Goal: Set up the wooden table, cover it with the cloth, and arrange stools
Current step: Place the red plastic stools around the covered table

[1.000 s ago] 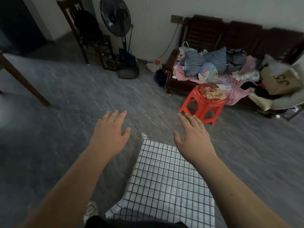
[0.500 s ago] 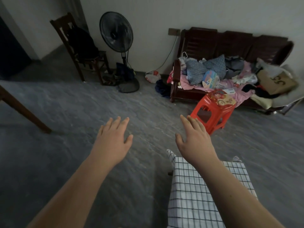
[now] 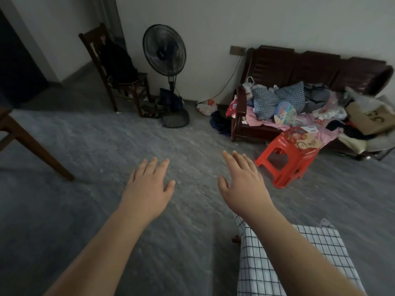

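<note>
Checked cloth (image 3: 320,248) has slid right, half cut off; both hands (image 3: 147,189) (image 3: 243,184) hover apart, empty.

text: "35", rotated | on: brown bag (image 3: 372,118) | place: sofa (image 3: 277,67)

Dim indoor light, no clear source. Wall (image 3: 213,22) brightest; left doorway (image 3: 15,67) near black. Soft shadows on floor (image 3: 106,146). Wide-angle bending at edges. Slightly soft, no glare.
</note>
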`<state>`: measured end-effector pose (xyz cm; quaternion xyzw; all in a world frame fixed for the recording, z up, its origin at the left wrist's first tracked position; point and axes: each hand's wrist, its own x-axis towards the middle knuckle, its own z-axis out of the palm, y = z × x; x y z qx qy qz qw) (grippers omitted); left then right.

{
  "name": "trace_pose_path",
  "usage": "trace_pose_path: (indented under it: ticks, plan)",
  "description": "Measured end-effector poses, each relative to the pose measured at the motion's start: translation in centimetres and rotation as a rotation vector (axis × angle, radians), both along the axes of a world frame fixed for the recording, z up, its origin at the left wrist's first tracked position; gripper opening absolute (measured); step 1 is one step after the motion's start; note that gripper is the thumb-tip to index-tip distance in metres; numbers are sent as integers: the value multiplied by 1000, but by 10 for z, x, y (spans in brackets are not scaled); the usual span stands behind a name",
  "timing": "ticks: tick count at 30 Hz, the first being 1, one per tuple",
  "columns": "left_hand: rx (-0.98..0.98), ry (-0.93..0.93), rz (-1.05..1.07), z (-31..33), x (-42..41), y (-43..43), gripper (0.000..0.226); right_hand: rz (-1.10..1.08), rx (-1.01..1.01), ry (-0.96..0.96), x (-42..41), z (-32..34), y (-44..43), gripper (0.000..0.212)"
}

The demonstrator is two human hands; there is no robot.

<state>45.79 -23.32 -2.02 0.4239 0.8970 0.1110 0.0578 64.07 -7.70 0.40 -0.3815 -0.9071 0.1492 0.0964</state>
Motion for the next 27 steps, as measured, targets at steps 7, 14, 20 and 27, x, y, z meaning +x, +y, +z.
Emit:
trace_pose_path:
  ticks: [7, 14, 20, 27]
  plan:
    - [-62, 46, -171, 7, -18, 111, 67, -131, 6, 3, -7, -12, 82, 71]
    - [-89, 58, -286, 8, -51, 280, 67, -210, 18, -53, -31, -25, 216, 70]
    - [-50, 45, -320, 19, -92, 393, 66, -284, 18, -79, -47, -15, 327, 69]
    - [-60, -18, -385, -2, -140, 520, 66, -380, -4, -90, -91, -25, 429, 69]
